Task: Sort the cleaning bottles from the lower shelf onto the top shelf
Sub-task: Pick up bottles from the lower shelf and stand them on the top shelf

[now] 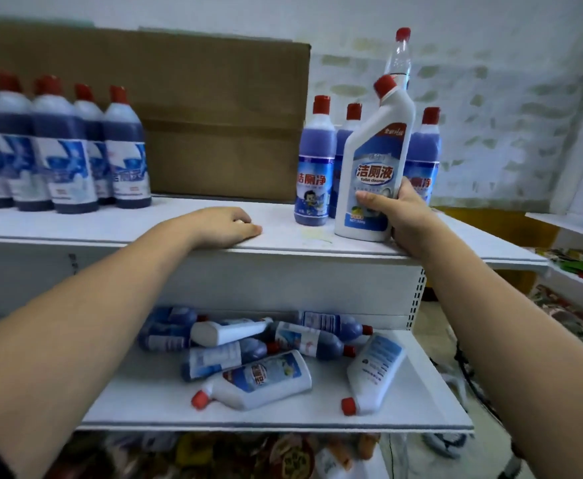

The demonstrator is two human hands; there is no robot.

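Top shelf (179, 219): blue bottles (312, 174) standing; white toilet-cleaner bottle (369, 160) upright at near right edge, clasped by right grip (398, 216). Left grip (229, 226) rests empty, relaxed. Lower shelf (145, 402): about eight lying bottles (259, 378) left to sort.

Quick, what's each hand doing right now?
Left hand: open, holding nothing, resting on the top shelf.
Right hand: holding the white toilet cleaner bottle.

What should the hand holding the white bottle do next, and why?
Probably let go: the right hand grips the white bottle, which looks upright on the top shelf beside the blue bottles. Tumbled bottles lie on the lower shelf, waiting.
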